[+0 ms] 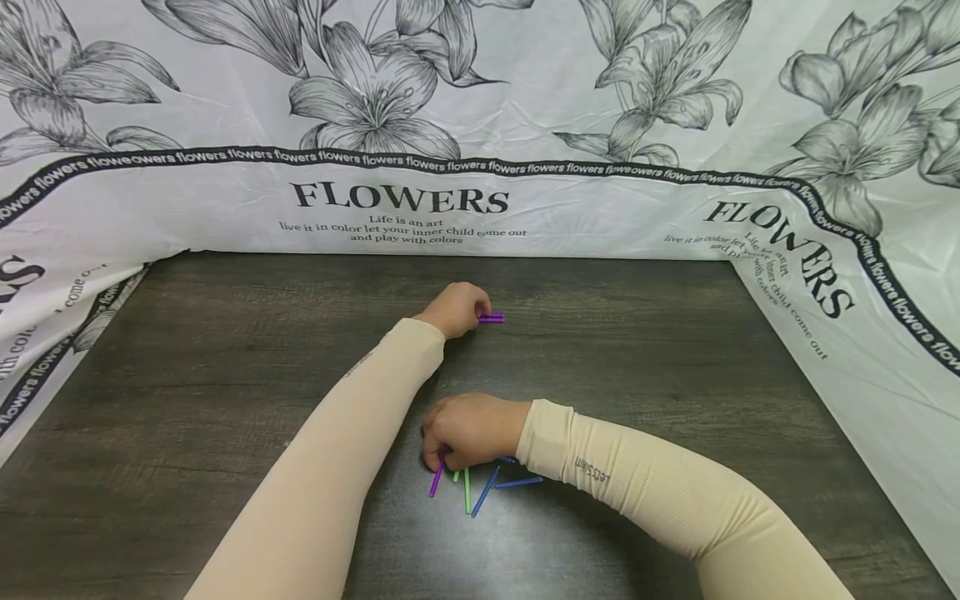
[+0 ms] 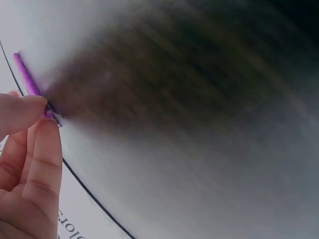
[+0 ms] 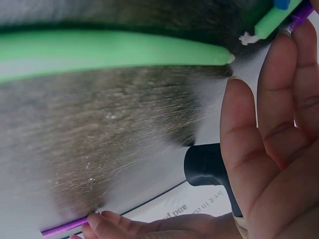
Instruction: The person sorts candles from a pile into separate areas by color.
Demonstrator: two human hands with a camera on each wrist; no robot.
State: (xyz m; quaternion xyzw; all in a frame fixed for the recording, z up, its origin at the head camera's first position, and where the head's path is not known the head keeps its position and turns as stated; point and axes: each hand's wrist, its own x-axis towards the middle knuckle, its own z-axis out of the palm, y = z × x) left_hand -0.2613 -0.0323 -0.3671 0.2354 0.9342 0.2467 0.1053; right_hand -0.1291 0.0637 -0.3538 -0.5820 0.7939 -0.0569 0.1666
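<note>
My left hand (image 1: 456,308) pinches a thin purple stick (image 2: 27,74) between thumb and fingertips, low over the far part of the table. Two purple sticks (image 1: 492,317) show side by side at its fingertips in the head view; whether both are held is unclear. Nearer to me, my right hand (image 1: 471,429) has curled fingers on another purple stick (image 1: 436,482), which slants down from the fingertips. Beside it lie green sticks (image 1: 467,492) and blue sticks (image 1: 486,492), partly under the hand. In the right wrist view, a green stick (image 3: 114,52) looms close to the camera.
The dark wood-grain table (image 1: 637,350) stretches around both arms. A white flower-print cloth (image 1: 585,208) borders its far edge and sides. One more blue stick (image 1: 519,482) lies below the right wrist. A black rounded object (image 3: 202,164) shows behind the right fingers.
</note>
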